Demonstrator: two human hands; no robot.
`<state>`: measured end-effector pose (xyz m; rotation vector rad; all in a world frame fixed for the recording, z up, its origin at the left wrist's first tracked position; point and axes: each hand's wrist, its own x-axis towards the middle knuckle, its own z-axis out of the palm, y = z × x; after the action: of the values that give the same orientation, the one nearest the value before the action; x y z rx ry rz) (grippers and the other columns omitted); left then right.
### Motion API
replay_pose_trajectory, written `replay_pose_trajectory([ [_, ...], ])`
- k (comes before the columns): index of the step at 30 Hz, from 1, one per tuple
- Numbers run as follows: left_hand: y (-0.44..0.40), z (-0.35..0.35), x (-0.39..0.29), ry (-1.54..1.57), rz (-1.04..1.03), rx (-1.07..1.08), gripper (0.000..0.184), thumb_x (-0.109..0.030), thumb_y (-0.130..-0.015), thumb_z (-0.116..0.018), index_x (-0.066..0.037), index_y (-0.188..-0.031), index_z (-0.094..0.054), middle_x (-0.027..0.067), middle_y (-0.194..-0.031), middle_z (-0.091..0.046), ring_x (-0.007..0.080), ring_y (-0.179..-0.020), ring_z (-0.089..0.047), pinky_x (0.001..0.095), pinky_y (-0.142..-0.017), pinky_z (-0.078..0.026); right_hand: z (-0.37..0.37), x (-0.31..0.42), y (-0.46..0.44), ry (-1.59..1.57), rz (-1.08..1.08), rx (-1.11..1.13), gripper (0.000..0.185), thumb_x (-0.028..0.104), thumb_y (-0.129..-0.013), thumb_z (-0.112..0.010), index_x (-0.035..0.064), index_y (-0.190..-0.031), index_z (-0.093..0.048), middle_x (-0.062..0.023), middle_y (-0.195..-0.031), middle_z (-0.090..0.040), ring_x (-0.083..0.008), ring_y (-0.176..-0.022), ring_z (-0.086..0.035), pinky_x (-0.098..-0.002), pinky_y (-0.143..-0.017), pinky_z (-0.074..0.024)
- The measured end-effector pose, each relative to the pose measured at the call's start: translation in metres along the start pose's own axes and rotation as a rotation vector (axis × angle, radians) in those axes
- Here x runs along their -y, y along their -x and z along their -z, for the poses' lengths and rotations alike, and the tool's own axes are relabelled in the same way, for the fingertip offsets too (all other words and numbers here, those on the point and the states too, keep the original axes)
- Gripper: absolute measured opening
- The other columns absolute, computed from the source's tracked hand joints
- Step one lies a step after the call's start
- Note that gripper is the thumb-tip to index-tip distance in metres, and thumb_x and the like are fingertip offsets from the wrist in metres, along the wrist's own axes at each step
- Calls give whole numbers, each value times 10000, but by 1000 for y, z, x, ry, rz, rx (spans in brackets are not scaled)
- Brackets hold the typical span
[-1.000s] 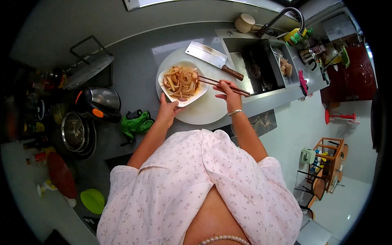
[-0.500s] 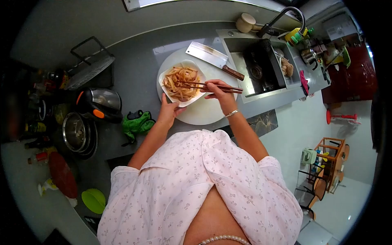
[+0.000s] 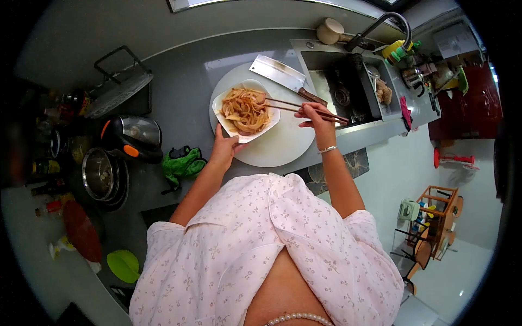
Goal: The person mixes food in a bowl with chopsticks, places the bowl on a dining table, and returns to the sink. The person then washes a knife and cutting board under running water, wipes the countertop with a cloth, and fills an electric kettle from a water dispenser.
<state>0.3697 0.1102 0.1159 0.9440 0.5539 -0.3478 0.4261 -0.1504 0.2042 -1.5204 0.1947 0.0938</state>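
Observation:
A white square bowl [image 3: 222, 124] with shredded food in brown sauce [image 3: 243, 110] rests on the round white cutting board [image 3: 288, 144]. My left hand [image 3: 224, 149] grips the bowl's near left edge, thumb against the side. In my right hand [image 3: 318, 118] is a pair of dark chopsticks [image 3: 287, 104], held right of the bowl. Their tips reach the food's right side; whether they pinch any of it I cannot tell. Behind, a cleaver [image 3: 278, 71] with a wooden handle lies across the board's far right edge.
The sink [image 3: 321, 57] with a black faucet [image 3: 405, 24] lies to the right. Left on the counter are a green cloth [image 3: 184, 163], an electric kettle [image 3: 133, 137] and stacked metal bowls [image 3: 99, 174]. A rack with a lid [image 3: 122, 95] stands behind them.
My right hand has moved right with the chopsticks, drawing their tips from mid-bowl to its right side. My left hand stays on the bowl.

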Motion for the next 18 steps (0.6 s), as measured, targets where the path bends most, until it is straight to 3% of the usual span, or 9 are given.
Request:
replay_pose_trajectory([
  [5, 3, -1, -3, 39, 3, -11, 840, 99, -866, -447, -170, -1489, 47, 227, -1321, -438, 318, -1041, -620, 377, -794, -599, 3, -40, -46, -97, -122, -1, 190, 169, -906, -632, 47, -1052, -635, -76, -955, -688, -203, -875, -697, -267, -603, -567],
  [7, 2, 0, -2, -3, 24, 4, 832, 97, -871, -448, -178, -1490, 36, 225, -1324, -441, 315, -1052, -615, 381, -796, -597, 0, -60, -62, -313, -273, 78, 212, 163, -897, -646, 44, -1071, -625, -84, -965, -692, -212, -878, -699, -273, -615, -575],
  [11, 3, -3, -6, -26, 54, -16, 829, 91, -878, -450, -185, -1490, 36, 225, -1333, -432, 313, -1053, -615, 374, -793, -597, -2, -74, -81, -396, -395, 203, 194, 132, -906, -628, 15, -1062, -633, -114, -953, -692, -221, -882, -698, -284, -681, -597],
  [18, 7, -6, -8, -6, 37, -5, 813, 80, -888, -440, -190, -1488, 38, 226, -1339, -420, 318, -1060, -611, 393, -818, -588, 1, -65, -80, -375, -382, 303, 188, 124, -906, -625, 2, -1049, -639, -115, -925, -691, -225, -849, -701, -272, -670, -597],
])
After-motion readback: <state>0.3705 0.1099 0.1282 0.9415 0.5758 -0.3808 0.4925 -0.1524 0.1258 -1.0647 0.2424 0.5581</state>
